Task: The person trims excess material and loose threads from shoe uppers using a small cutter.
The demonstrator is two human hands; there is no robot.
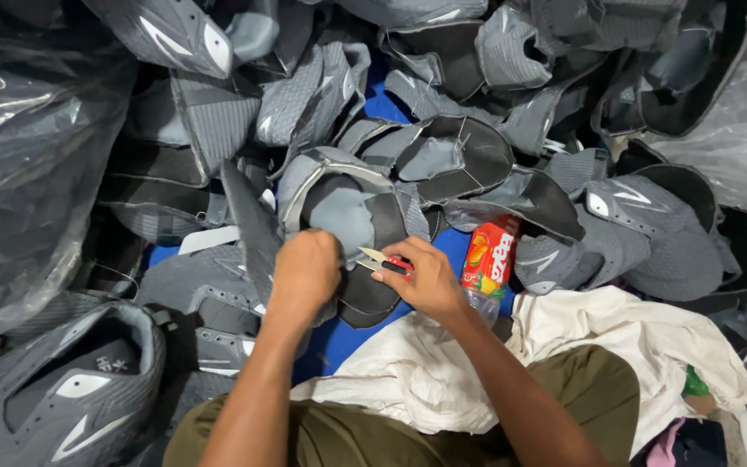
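Observation:
My left hand [306,270] grips the edge of a grey and black shoe upper [349,216] held in front of me. My right hand [426,278] holds small thread snips [379,259] with a red handle, their metal blades pointing left at the upper's edge, close to my left thumb. The upper's dark inner lining faces me. Both forearms reach up from the bottom of the view.
Several grey shoe uppers [624,225] lie piled all around on a blue surface [337,339]. Clear plastic bags [19,164] bulge at left and right. A red-labelled bottle [489,256] lies by my right hand. White cloth [616,337] covers my lap.

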